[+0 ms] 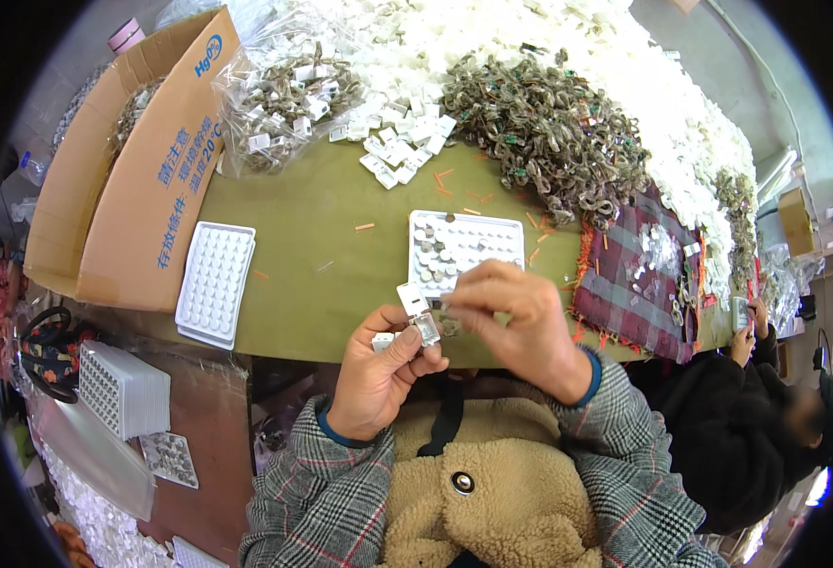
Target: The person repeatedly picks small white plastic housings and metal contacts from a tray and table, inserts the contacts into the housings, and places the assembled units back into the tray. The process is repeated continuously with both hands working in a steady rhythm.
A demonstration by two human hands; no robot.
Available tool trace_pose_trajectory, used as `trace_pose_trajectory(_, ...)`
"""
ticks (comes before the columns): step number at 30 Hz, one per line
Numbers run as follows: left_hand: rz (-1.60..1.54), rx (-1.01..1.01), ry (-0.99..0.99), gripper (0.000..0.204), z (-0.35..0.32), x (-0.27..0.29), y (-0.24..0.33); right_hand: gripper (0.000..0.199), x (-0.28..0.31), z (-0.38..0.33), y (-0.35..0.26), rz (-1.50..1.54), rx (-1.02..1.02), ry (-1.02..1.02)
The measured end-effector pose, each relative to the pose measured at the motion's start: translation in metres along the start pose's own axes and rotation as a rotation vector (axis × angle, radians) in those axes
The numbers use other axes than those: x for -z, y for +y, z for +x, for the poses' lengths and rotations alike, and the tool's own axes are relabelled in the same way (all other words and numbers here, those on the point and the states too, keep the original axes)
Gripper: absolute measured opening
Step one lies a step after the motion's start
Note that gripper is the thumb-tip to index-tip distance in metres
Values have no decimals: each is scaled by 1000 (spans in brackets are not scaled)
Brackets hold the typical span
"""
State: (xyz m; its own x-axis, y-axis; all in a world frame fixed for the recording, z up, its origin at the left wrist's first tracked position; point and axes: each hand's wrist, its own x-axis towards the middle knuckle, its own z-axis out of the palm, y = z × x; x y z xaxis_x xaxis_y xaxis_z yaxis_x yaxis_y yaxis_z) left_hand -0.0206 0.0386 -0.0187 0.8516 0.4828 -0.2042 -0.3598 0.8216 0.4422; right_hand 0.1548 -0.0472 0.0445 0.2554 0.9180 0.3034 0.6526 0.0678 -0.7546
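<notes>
My left hand grips a small white hinged plastic casing, its lid folded open upward and a clear part at its lower end. Another small white piece shows at the same hand's fingers. Close to the casing, on its right, my right hand has thumb and fingers drawn together. Its fingertips are slightly blurred, and whatever they pinch is too small to name. Just beyond both hands lies a white tray with round pockets; several silvery coin-like discs sit loose on its left part.
A white pocketed tray stack lies left, beside a tall cardboard box. White casings and a heap of coiled grey-brown wires cover the far side. A plaid cloth lies right. Another person works at the right.
</notes>
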Motion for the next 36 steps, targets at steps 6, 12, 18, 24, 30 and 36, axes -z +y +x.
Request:
trace_pose_trajectory(6, 142, -43, 11, 17, -11, -8, -15, 22, -19, -34, -26, -82, 101, 85)
trace_pose_trajectory(12, 65, 4, -16, 13, -18, -8, -16, 30, -12, -41, -30, 35, 72, 45)
trace_pose_trajectory(18, 68, 7, -27, 11, -18, -6, -14, 33, -20, -34, -29, 62, 80, 139)
trace_pose_trajectory(24, 269, -41, 107, 13, -12, -7, -9, 39, -32, -27, -7, -181, 452, 160)
trace_pose_trajectory(30, 356, -50, 135, 15, -1, -8, 4, 25, -15, -8, 15, -153, -63, 277)
trace_pose_trajectory(36, 312, -31, 111, 13, 4, -3, 10, 18, -17, 3, 31, -270, -118, 246)
